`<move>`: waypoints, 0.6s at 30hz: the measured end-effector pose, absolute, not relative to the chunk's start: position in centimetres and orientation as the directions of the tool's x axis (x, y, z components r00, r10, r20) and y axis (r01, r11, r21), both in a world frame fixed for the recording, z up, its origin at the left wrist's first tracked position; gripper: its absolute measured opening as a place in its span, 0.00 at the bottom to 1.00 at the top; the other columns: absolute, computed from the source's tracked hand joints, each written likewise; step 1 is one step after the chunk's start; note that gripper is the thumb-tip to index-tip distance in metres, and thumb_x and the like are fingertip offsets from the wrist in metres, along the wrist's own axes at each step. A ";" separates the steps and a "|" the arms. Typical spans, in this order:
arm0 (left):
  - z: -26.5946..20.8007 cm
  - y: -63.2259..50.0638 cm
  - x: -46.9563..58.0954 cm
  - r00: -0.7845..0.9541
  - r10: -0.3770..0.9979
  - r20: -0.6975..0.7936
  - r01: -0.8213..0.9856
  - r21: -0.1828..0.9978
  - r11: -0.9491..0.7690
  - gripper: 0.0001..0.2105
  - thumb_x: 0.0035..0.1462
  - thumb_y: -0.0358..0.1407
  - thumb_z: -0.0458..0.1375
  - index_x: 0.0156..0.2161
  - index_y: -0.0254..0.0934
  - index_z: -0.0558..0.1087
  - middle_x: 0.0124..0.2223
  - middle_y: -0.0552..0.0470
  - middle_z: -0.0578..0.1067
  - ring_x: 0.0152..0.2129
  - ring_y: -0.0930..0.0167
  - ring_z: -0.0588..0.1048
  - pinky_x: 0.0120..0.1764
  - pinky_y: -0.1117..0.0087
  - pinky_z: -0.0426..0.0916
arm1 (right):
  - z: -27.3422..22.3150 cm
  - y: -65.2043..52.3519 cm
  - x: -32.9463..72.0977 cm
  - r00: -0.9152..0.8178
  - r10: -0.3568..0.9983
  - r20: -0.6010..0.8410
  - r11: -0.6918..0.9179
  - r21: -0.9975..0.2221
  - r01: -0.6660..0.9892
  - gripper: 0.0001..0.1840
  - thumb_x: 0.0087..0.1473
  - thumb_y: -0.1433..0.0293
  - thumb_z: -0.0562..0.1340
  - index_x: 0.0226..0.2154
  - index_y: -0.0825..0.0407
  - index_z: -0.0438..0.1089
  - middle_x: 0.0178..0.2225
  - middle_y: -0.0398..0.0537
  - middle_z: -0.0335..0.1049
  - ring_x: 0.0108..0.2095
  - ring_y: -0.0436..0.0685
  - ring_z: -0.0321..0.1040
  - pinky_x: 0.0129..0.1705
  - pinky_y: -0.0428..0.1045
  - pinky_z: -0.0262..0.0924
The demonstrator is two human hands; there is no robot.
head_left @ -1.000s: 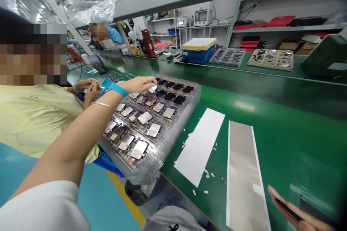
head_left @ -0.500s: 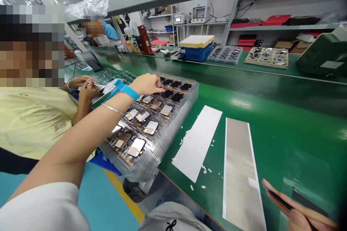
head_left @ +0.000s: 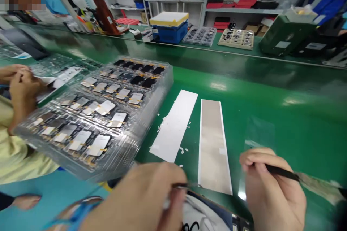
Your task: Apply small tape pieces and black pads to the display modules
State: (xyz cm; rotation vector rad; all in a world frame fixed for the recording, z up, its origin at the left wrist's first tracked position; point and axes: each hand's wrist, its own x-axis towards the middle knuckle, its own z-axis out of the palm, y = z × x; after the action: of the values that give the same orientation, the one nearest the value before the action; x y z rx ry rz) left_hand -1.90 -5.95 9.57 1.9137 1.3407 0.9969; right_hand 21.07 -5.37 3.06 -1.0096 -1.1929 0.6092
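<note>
My left hand (head_left: 151, 196), blurred by motion, is at the bottom centre, pinching a small dark part (head_left: 180, 185) seen nearly edge-on. A stack of clear plastic trays (head_left: 158, 115) stands to the left, holding rows of small flat screen-like parts, some white-backed (head_left: 99, 145), others black (head_left: 148, 82). At the lower right my right hand (head_left: 273, 184) is closed around a slim black tool (head_left: 282, 172); its tip is hidden by the fingers. Between the trays and my right hand lie a white strip (head_left: 176, 126) and a beige sheet with white edges (head_left: 213, 144).
Small white scraps (head_left: 162, 124) are scattered around the white strip on the green table (head_left: 244, 86). A clear film (head_left: 260, 131) lies beyond my right hand. At the back are a blue box (head_left: 170, 32) and parts trays (head_left: 200, 36). Another person's hands (head_left: 24, 81) work at far left.
My left hand has come back from the trays toward me, now with a small dark part. My right hand has moved up into fuller view, still with the tool. The view has shifted right.
</note>
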 end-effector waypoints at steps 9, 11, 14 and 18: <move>1.6 0.6 2.3 0.481 0.876 0.047 0.073 0.993 -0.094 0.05 0.71 0.38 0.48 0.44 0.41 0.63 0.29 0.58 0.68 0.25 0.74 0.70 0.30 0.74 0.64 | 3.7 -2.1 20.3 -0.289 0.738 0.610 0.609 -0.417 0.675 0.08 0.60 0.79 0.62 0.42 0.54 0.71 0.35 0.47 0.72 0.32 0.50 0.70 0.30 0.46 0.63; 1.2 0.5 2.1 0.464 0.885 0.043 0.057 0.995 -0.078 0.06 0.71 0.39 0.49 0.44 0.40 0.64 0.29 0.58 0.68 0.25 0.74 0.70 0.30 0.74 0.64 | 2.6 -1.7 20.1 -0.306 0.713 0.631 0.606 -0.336 0.721 0.10 0.60 0.79 0.62 0.45 0.55 0.71 0.38 0.48 0.73 0.34 0.51 0.72 0.31 0.47 0.64; 1.0 -0.1 1.9 0.452 0.891 0.046 0.093 0.991 -0.099 0.06 0.71 0.39 0.50 0.45 0.40 0.65 0.28 0.58 0.68 0.25 0.74 0.69 0.30 0.73 0.63 | 1.8 -1.7 20.1 -0.295 0.699 0.651 0.604 -0.317 0.731 0.11 0.60 0.80 0.62 0.46 0.56 0.71 0.38 0.49 0.74 0.34 0.51 0.73 0.31 0.46 0.65; 1.0 -0.3 1.9 0.438 0.899 0.030 0.136 0.986 -0.100 0.05 0.70 0.38 0.50 0.44 0.40 0.66 0.28 0.58 0.69 0.25 0.74 0.70 0.30 0.74 0.64 | 1.8 -1.6 20.2 -0.323 0.718 0.617 0.616 -0.345 0.708 0.12 0.61 0.80 0.61 0.47 0.57 0.70 0.40 0.50 0.75 0.35 0.52 0.73 0.32 0.47 0.66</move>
State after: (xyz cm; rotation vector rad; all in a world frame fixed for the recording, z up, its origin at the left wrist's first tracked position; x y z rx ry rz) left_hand 1.90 -0.29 1.00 1.5504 0.9421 0.8366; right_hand 20.22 -1.64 1.77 -1.1180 -2.0746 0.0160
